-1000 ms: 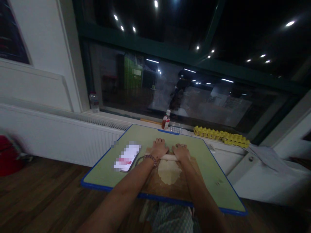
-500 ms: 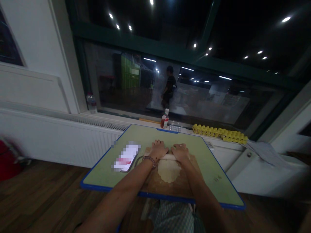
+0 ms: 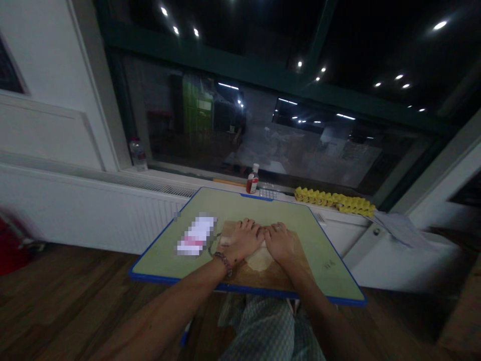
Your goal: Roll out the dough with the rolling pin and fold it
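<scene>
As observed from the floor of the room, general lighting is dim. The window (image 3: 263,25) across the upper frame is near-black, marked by small hard points of glare and, around its middle, thin bright streaks. At left of centre, the phone screen (image 3: 201,228) is the brightest surface on the table (image 3: 326,281); coarse pixel blocks obscure it. The floor (image 3: 56,301) at lower left is murky. A red object (image 3: 11,248) at the left edge is blurred. Wide-angle distortion slants the outer lines. Detail on the left hand (image 3: 246,239) and right hand (image 3: 280,244) is soft.
</scene>
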A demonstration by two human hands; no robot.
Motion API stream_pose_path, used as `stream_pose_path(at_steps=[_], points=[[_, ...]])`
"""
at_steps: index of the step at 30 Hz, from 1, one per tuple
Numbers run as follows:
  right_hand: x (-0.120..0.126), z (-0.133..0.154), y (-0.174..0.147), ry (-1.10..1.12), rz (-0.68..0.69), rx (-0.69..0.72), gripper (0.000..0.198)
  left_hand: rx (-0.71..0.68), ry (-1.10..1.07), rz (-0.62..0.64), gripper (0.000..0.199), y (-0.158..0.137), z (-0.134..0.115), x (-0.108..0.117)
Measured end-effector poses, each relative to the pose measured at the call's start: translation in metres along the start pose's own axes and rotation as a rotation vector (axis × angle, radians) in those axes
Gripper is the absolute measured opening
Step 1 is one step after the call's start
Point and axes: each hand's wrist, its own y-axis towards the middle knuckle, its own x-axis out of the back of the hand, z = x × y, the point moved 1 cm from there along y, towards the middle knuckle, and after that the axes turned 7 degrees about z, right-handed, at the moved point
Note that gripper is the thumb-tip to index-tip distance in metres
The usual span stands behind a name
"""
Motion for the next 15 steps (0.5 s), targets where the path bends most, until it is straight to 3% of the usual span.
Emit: stream_pose_path(at_steps=[4,12,15], points=[[-0.002,0.000,0.003,0.017,-0.004,-0.002,0.037,0.027,-0.010,-0.017,0.029,0.003,0.001,0.000],[0.002,-0.002,0.039,0.096,0.114,-0.036,0.033,0.174,-0.090,0.047,0.038,0.027,0.014,0.006],[0.003,-0.008,0.038,0.112,0.132,-0.017,0.043,0.232,-0.119,0.091,0.042,0.040,0.020,0.006]])
